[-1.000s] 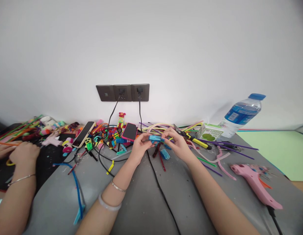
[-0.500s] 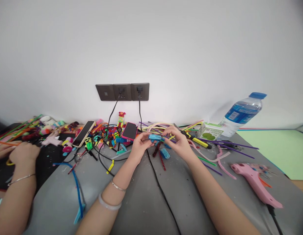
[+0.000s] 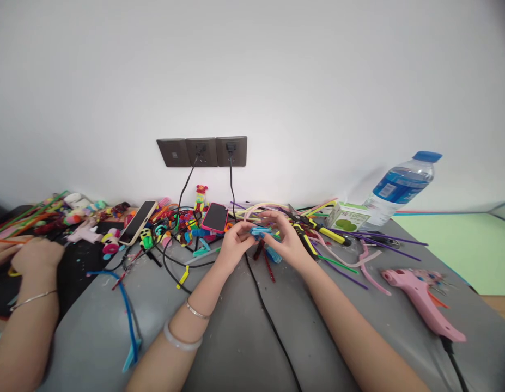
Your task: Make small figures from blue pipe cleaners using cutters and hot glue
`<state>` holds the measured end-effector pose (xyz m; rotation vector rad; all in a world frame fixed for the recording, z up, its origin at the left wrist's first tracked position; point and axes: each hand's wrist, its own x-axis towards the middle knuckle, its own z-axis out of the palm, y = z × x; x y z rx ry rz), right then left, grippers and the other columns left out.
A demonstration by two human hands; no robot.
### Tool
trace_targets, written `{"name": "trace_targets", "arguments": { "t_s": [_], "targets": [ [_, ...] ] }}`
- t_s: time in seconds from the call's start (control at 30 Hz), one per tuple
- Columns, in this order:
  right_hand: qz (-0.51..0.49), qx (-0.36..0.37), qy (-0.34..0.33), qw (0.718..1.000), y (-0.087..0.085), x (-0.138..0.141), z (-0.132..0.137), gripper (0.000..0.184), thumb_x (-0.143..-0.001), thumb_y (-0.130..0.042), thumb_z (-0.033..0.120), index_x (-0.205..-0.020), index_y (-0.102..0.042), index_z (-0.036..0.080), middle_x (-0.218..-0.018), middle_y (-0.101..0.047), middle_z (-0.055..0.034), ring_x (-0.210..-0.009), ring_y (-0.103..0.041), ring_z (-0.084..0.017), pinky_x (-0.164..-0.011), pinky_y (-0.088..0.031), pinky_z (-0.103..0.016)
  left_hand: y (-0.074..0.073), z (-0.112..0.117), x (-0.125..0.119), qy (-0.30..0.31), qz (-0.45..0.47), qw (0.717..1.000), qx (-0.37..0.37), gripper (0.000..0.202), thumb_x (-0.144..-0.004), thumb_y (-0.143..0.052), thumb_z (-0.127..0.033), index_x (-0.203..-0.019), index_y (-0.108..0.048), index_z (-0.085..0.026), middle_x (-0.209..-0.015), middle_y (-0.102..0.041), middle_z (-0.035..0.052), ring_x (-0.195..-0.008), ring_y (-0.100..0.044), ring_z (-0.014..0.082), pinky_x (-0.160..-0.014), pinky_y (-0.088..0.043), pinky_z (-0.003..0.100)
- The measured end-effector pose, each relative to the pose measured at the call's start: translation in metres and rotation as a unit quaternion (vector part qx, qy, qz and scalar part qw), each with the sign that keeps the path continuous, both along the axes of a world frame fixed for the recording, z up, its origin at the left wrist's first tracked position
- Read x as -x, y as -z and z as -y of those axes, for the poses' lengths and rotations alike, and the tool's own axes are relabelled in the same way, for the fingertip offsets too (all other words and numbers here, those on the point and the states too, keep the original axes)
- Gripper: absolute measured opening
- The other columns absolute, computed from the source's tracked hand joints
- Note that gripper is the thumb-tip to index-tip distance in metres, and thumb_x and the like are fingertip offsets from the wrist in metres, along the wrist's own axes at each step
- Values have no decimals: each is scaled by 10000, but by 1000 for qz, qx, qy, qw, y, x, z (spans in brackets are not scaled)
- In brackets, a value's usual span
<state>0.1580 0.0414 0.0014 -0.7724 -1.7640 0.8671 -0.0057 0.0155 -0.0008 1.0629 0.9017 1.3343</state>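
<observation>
Between my two hands is a light-blue folded pipe cleaner piece [image 3: 260,232], raised a little over the grey table. My left hand [image 3: 237,242] pinches its left end with thumb and fingers. On the other side my right hand [image 3: 285,239] has its thumb and fingers closed about the right end. A second light-blue fuzzy bundle [image 3: 272,255] lies on the table just beneath, partly covered by my right hand. Close by are dark-red pipe cleaner pieces [image 3: 269,268]. Yellow-and-black pliers [image 3: 306,242] lie right beside my right wrist.
A pink glue gun [image 3: 426,305] rests at right, near a tilted water bottle [image 3: 403,188] and a green drink box [image 3: 347,216]. A black cable [image 3: 268,316] crosses the table. Phones [image 3: 215,218], craft figures and pipe cleaners line the wall. A co-worker's hands [image 3: 35,256] are at left.
My right hand has shifted slightly left, its fingers now curled more around the light-blue piece. The pliers' second handle and less of the lower blue bundle show. The whole view has moved slightly.
</observation>
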Motion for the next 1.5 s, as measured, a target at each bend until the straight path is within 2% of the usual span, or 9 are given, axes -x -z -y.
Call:
{"name": "trace_targets", "arguments": {
  "t_s": [0.23,0.5,0.77,1.0,1.17,1.27,1.37,1.5],
  "targets": [
    [7,4,2,1000,-3,1,2,353,-885,-596,262,-1228,-515,269,-1252,-603,-92,-1118,-596,-248,-930,-493,-419,3,-1,0,8,-3,1000,-11,272,-675,-794,-248,-906,-660,-191,-925,-675,34,-872,-667,178,-812,-573,332],
    [14,-18,10,1000,-4,1,1,386,-843,-581,192,-1219,-523,261,-1227,-615,-84,-1080,-603,-240,-933,-497,-413,3,-1,0,7,-20,999,-35,246,-692,-771,-222,-908,-658,-188,-920,-669,37,-865,-659,172,-777,-574,302],
    [10,-22,22,999,-5,1,2,387,-826,-579,176,-1202,-529,254,-1217,-620,-85,-1069,-606,-235,-936,-496,-415,2,-2,1,-1,-44,997,-70,225,-683,-774,-185,-879,-662,-185,-902,-659,28,-857,-652,165,-840,-547,321],
    [3,-27,19,999,-7,1,4,340,-863,-604,266,-1196,-540,256,-1195,-621,-88,-1062,-603,-247,-935,-494,-414,0,-1,1,-4,-49,996,-73,231,-674,-783,-190,-869,-661,-189,-896,-666,28,-867,-656,175,-836,-543,327],
    [-60,5,2,998,-5,-4,-1,293,-940,-534,420,-1189,-554,266,-1213,-607,-102,-1076,-596,-261,-918,-502,-436,0,-1,1,-12,0,1000,-29,282,-683,-805,-284,-900,-645,-200,-939,-680,32,-891,-687,196,-775,-569,319],
    [-80,33,-7,996,-5,-8,-4,332,-934,-539,498,-1168,-570,264,-1143,-634,-101,-1043,-615,-260,-913,-507,-441,-1,0,2,-17,38,999,2,342,-674,-824,-341,-928,-637,-208,-959,-699,30,-869,-710,197,-795,-571,335],
    [-75,58,-30,995,-6,-10,-5,361,-910,-591,505,-1178,-573,264,-1091,-649,-93,-1035,-632,-254,-925,-512,-430,-3,0,1,-20,62,998,17,384,-652,-848,-356,-935,-635,-210,-971,-711,27,-856,-716,190,-799,-566,325],
    [-64,69,-54,994,-6,-8,-4,362,-892,-640,462,-1184,-569,261,-1128,-652,-94,-1056,-633,-249,-919,-517,-413,-5,1,1,-17,79,996,23,419,-627,-874,-362,-937,-641,-205,-972,-718,26,-855,-720,184,-782,-571,300]
  ]
}}
